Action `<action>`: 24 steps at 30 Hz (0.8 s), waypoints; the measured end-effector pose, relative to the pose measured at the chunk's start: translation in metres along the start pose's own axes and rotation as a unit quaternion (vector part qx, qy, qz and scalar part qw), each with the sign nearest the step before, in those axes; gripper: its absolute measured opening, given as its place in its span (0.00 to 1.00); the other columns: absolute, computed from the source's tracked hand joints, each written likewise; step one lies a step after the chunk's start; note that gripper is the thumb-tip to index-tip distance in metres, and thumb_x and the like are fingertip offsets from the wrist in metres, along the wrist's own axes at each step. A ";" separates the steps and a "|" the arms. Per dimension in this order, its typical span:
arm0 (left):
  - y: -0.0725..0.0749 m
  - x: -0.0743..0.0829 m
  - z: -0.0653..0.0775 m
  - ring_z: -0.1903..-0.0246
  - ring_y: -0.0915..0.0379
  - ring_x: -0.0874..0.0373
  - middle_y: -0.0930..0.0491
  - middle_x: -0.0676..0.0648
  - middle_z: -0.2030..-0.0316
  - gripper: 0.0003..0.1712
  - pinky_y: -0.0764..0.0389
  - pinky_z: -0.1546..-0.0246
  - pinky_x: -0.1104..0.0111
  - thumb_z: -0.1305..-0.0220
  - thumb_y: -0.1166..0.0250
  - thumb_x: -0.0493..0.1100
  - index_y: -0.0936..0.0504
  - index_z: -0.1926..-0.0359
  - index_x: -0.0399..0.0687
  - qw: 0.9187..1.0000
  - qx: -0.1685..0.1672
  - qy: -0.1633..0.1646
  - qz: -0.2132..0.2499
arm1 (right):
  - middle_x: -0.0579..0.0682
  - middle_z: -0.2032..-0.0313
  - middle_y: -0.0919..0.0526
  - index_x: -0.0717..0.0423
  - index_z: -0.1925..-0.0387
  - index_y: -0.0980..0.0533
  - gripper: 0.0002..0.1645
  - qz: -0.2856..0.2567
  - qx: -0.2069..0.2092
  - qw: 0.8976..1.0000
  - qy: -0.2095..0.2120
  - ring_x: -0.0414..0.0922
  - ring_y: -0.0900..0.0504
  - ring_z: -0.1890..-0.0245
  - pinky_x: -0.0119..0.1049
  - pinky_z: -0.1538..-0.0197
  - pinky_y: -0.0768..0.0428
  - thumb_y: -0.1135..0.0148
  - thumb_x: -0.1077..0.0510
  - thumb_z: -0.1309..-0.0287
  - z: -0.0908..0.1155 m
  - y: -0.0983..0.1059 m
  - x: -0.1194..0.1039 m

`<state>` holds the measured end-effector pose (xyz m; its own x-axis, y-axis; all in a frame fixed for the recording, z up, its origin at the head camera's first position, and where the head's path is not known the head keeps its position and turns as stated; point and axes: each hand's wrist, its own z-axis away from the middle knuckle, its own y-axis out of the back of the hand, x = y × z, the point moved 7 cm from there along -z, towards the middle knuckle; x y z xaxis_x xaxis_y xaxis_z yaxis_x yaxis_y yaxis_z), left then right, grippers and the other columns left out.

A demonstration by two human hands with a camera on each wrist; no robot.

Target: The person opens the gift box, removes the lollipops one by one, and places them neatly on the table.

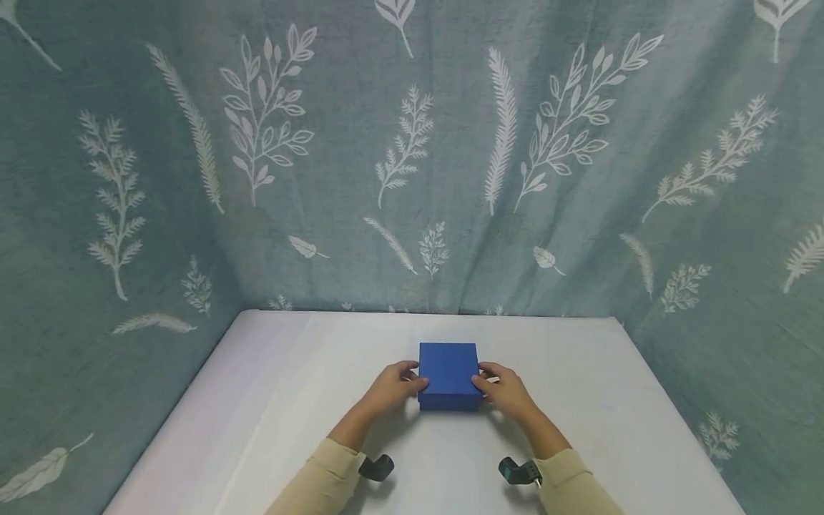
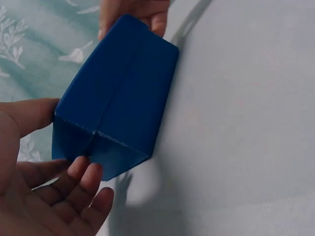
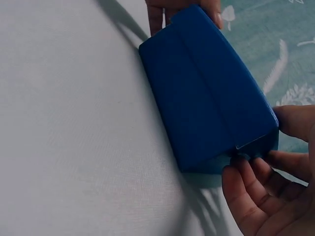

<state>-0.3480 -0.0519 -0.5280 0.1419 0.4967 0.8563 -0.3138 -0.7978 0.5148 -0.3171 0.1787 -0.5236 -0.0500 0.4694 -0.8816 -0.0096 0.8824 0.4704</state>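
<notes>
A blue box sits near the middle of the white table, its smooth lid facing up. From the left side, my left hand grips it with the thumb at the lid's edge and the fingertips low on the side wall. My right hand holds the opposite side in much the same way. Close up in the left wrist view, a seam between lid and base runs along the front of the box. The right wrist view shows the fingertips at the seam end, under the lid's corner.
The white table reaches back to a green curtain with white leaf prints, which also hangs on the left and right. A small black device sits at each wrist, one at the left cuff and one at the right cuff.
</notes>
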 end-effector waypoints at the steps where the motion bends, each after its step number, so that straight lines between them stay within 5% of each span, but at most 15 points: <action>1: 0.000 -0.002 0.000 0.57 0.22 0.52 0.20 0.47 0.60 0.36 0.22 0.52 0.53 0.39 0.32 0.53 0.28 0.37 0.34 1.000 -0.003 0.005 0.008 | 0.55 0.61 0.21 0.71 0.43 0.28 0.25 -0.006 -0.002 1.000 -0.006 0.50 0.18 0.64 0.40 0.66 0.15 0.37 0.59 0.37 0.000 -0.001 0.002; 10: -0.001 -0.008 -0.009 0.68 0.21 0.57 0.20 0.44 0.63 0.35 0.16 0.65 0.65 0.41 0.29 0.42 0.30 0.38 0.28 0.993 -0.007 0.040 0.114 | 0.65 0.49 0.22 0.72 0.40 0.31 0.28 -0.038 -0.020 0.997 -0.058 0.50 0.16 0.61 0.42 0.61 0.15 0.40 0.57 0.34 -0.015 -0.005 0.007; 17: 0.009 -0.009 -0.009 0.67 0.21 0.57 0.19 0.41 0.58 0.36 0.16 0.64 0.65 0.42 0.30 0.42 0.31 0.36 0.30 0.990 0.021 0.072 0.119 | 0.65 0.48 0.22 0.71 0.40 0.31 0.28 -0.046 -0.027 0.996 -0.065 0.51 0.16 0.60 0.43 0.58 0.15 0.40 0.58 0.35 -0.028 -0.013 0.004; 24: 0.007 -0.008 -0.011 0.69 0.23 0.58 0.20 0.42 0.60 0.37 0.17 0.67 0.68 0.42 0.30 0.41 0.32 0.35 0.30 0.987 0.012 0.071 0.145 | 0.66 0.49 0.22 0.72 0.39 0.32 0.28 -0.068 -0.027 0.994 -0.076 0.53 0.16 0.59 0.44 0.59 0.15 0.40 0.58 0.34 -0.028 -0.013 0.005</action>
<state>-0.3613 -0.0579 -0.5315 -0.0833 0.2883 0.9539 -0.2987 -0.9204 0.2521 -0.3454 0.1688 -0.5328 0.1076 0.3483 -0.9312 -0.0594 0.9372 0.3437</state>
